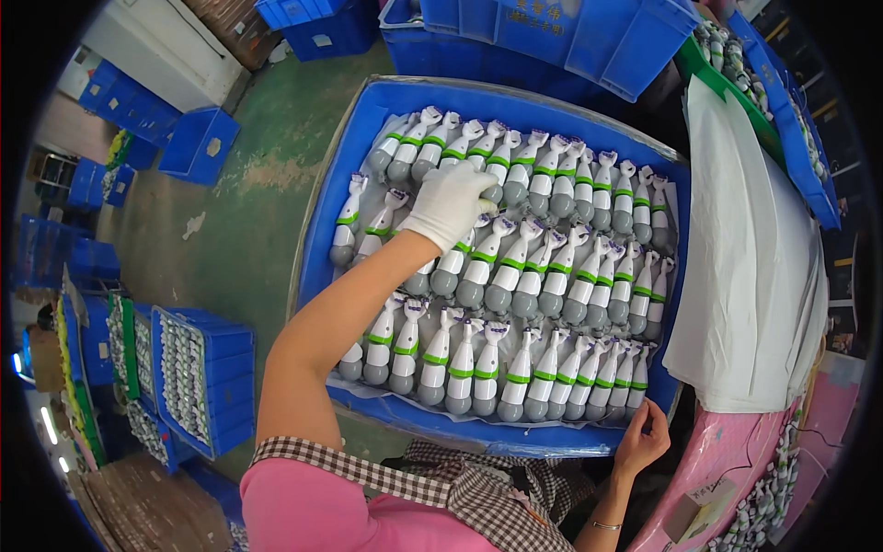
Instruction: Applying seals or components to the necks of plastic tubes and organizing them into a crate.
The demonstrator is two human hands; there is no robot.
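Observation:
A large blue crate (324, 241) holds three rows of bowling-pin-shaped pieces with grey round ends, white bodies and green bands. My left hand (451, 204), in a white glove, reaches over the left part of the crate, between the far and middle rows. Its bent fingers close around the grey end of a bowling-pin-shaped piece (491, 193) in the far row; the palm side is hidden. At the crate's near right corner is my bare right hand (644, 440), fingers loosely bent and apart with nothing visible in them. It is nearest to the last bowling-pin-shaped piece (637, 391) of the near row.
White sheets (745, 267) hang in a stack at the right, above a pink-covered table (727, 442) with a small box (701, 509). More blue crates (570, 41) stand beyond the crate. At the left, a filled blue crate (225, 382) rests near the green floor (267, 156).

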